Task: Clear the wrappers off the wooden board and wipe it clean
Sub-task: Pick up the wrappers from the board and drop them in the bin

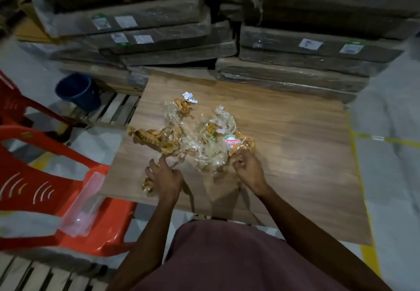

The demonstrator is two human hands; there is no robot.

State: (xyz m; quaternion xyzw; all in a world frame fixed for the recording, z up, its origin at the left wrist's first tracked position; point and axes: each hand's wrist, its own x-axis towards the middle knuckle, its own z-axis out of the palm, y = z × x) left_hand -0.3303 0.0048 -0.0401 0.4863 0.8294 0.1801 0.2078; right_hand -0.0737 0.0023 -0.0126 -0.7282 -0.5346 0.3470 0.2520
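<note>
On wooden board (295, 145), wrappers (193, 136) sprawl left-right between both hands.

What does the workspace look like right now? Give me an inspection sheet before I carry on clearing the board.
Surface: wooden board, lying flat, wrappers not yet cleared.
Job's things: clear and tan wrappers heaped mid-board; no wiping cloth seen.
Clutter: crumpled white paper at the heap's far edge.
Grippers: left hand grips a crumpled wrapper at the near-left edge; right hand pinches the labelled wrapper.
Cables: nothing seen.
Surroundings: red plastic chairs left, holding a clear container; blue bucket; wrapped stacks behind.
</note>
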